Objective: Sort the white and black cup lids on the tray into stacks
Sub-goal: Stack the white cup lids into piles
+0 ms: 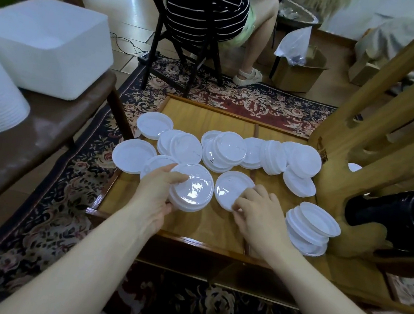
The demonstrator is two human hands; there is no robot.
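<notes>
Most white lids (pixel 229 151) lie loose and overlapping across the wooden tray (pixel 194 115); sorting looks early. One leaning stack (pixel 313 227) sits at the tray's right edge. No black lids in clear view. Left hand (pixel 157 192) grips a short stack of white lids (pixel 192 191) by its rim, thumb on top. Right hand (pixel 259 210) pinches the edge of a single white lid (pixel 233 187) lying just beside that stack.
</notes>
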